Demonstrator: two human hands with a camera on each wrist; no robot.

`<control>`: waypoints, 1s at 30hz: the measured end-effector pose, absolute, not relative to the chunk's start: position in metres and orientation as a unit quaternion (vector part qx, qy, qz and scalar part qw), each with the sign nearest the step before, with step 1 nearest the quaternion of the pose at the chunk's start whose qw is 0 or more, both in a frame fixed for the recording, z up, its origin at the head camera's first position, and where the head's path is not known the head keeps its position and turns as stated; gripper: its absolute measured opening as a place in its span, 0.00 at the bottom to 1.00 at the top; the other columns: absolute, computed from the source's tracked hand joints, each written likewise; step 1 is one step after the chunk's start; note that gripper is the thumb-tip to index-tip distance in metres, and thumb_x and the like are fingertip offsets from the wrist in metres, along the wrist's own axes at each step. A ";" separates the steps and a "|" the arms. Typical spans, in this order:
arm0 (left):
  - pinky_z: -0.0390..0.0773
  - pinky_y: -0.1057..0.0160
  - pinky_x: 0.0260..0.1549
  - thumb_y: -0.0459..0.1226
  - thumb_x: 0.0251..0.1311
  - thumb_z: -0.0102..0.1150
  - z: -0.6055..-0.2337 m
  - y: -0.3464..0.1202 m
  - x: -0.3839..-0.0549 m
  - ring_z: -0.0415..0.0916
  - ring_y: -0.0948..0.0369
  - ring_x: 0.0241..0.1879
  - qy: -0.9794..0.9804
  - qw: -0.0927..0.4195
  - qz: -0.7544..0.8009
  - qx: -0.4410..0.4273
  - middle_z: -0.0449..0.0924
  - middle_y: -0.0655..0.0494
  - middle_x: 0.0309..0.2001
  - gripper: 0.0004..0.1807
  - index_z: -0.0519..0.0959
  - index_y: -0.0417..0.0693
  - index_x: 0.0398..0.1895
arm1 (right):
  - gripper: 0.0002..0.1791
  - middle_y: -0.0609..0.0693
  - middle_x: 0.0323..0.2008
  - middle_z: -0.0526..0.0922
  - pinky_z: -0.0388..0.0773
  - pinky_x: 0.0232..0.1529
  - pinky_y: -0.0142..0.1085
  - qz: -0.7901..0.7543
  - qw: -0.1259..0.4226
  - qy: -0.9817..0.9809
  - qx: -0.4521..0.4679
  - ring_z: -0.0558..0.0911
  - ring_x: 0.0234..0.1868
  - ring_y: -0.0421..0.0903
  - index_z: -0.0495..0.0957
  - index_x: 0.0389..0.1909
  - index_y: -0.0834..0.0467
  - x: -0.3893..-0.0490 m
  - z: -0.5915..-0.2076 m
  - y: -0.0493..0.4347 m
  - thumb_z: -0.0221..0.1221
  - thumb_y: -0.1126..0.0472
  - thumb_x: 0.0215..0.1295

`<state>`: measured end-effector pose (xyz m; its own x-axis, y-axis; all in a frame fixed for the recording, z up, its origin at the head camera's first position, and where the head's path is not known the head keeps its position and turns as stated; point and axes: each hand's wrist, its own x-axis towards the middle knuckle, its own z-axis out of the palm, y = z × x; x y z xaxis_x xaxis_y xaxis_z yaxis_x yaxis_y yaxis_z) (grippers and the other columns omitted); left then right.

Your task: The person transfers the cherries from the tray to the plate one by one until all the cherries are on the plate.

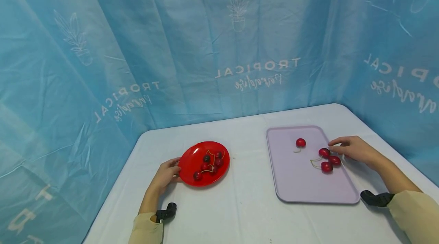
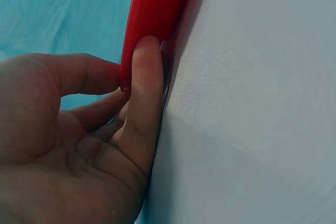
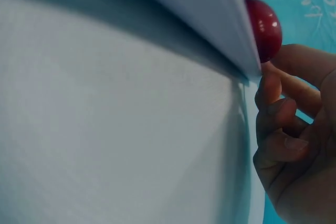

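Note:
On the left of the table, a round red plate carries several dark red cherries with stems. My left hand pinches the plate's left rim, its thumb on the rim and a finger beneath it. At the right, a pale lilac tray holds a lone cherry and a cluster of cherries by its right edge. My right hand is at that edge, fingertips right at the rim beside the cluster. In the right wrist view, a cherry partly hides the fingertips.
A white cloth covers the table, with a stretch of it between plate and tray. Blue printed curtains hang behind and at both sides. Black wrist bands with cameras sit on both forearms, the right one close to the tray's near corner.

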<state>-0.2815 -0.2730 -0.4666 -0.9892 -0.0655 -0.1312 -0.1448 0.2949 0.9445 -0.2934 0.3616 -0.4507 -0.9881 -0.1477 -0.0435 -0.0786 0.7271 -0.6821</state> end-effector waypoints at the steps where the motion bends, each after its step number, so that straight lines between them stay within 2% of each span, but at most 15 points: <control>1: 0.79 0.58 0.31 0.32 0.54 0.50 -0.466 -0.273 -0.281 0.76 0.52 0.33 0.802 0.035 0.592 -0.066 0.72 0.47 0.49 0.24 0.67 0.48 0.58 | 0.29 0.62 0.45 0.74 0.73 0.29 0.37 -0.363 0.047 0.929 -0.060 0.73 0.33 0.49 0.73 0.51 0.60 -0.294 -0.451 0.361 0.55 0.43 0.56; 6: 0.79 0.58 0.31 0.32 0.54 0.50 -0.464 -0.271 -0.281 0.76 0.52 0.33 0.801 0.040 0.593 -0.069 0.72 0.47 0.49 0.25 0.67 0.48 0.58 | 0.28 0.66 0.49 0.71 0.73 0.30 0.36 -0.362 0.041 0.929 -0.067 0.71 0.39 0.51 0.75 0.50 0.60 -0.295 -0.452 0.361 0.56 0.43 0.56; 13: 0.79 0.58 0.32 0.32 0.55 0.49 -0.461 -0.271 -0.280 0.76 0.52 0.33 0.802 0.042 0.592 -0.072 0.72 0.47 0.49 0.24 0.67 0.48 0.58 | 0.28 0.64 0.48 0.72 0.72 0.28 0.36 -0.358 0.042 0.931 -0.060 0.71 0.37 0.50 0.76 0.48 0.59 -0.296 -0.454 0.362 0.56 0.42 0.55; 21: 0.79 0.58 0.32 0.33 0.54 0.52 -0.463 -0.271 -0.280 0.76 0.52 0.35 0.806 0.037 0.586 -0.075 0.71 0.47 0.51 0.25 0.66 0.48 0.58 | 0.26 0.64 0.47 0.74 0.73 0.30 0.36 -0.361 0.029 0.930 -0.067 0.71 0.39 0.52 0.77 0.46 0.60 -0.295 -0.455 0.363 0.56 0.44 0.56; 30: 0.79 0.58 0.32 0.33 0.54 0.51 -0.463 -0.271 -0.281 0.76 0.52 0.34 0.805 0.043 0.587 -0.076 0.72 0.47 0.50 0.25 0.66 0.49 0.58 | 0.31 0.63 0.46 0.74 0.74 0.30 0.36 -0.374 0.032 0.926 -0.044 0.72 0.37 0.51 0.75 0.49 0.64 -0.292 -0.451 0.365 0.55 0.42 0.55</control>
